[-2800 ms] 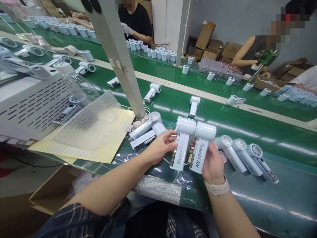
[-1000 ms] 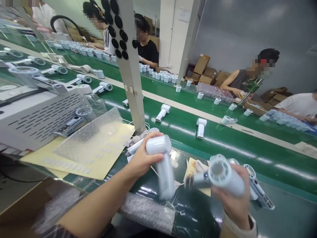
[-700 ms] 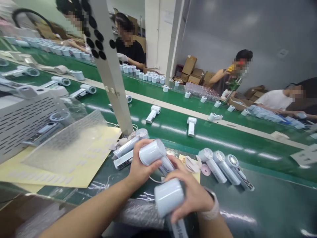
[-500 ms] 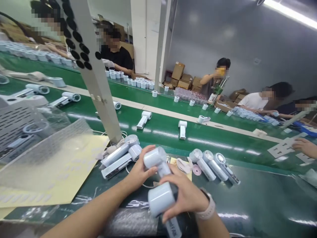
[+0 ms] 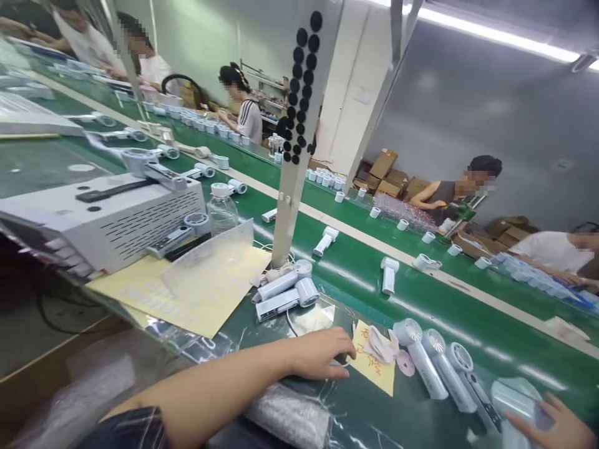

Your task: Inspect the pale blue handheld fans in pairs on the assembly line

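Observation:
My left hand [image 5: 322, 354] rests low over the dark green worktop, fingers loosely apart, with no fan in it. Just beyond it lies a yellow paper with red handwriting [image 5: 374, 365], a crumpled pale cloth [image 5: 381, 344] on top. At the lower right edge, my right hand [image 5: 559, 427], smeared by motion, has its fingers around a light blue handheld fan [image 5: 515, 399]; part of that fan is cut off by the frame. To its left, a row of handheld fans [image 5: 435, 355] lies slanted on the worktop. Two more handheld fans [image 5: 283, 296] lie beyond my left forearm.
A metal post [image 5: 292, 187] with black discs rises from the bench. Fans and cups stand along the green conveyor [image 5: 355, 262]. At left are a grey vented box [image 5: 140, 218], a plastic bottle [image 5: 222, 209] and yellow sheets [image 5: 187, 312]. Bubble wrap [image 5: 290, 415] lies near me. Several co-workers sit opposite.
My view has swung left. My left hand has let go of the fan head it was touching. My right hand has moved right, to beside the row of fans.

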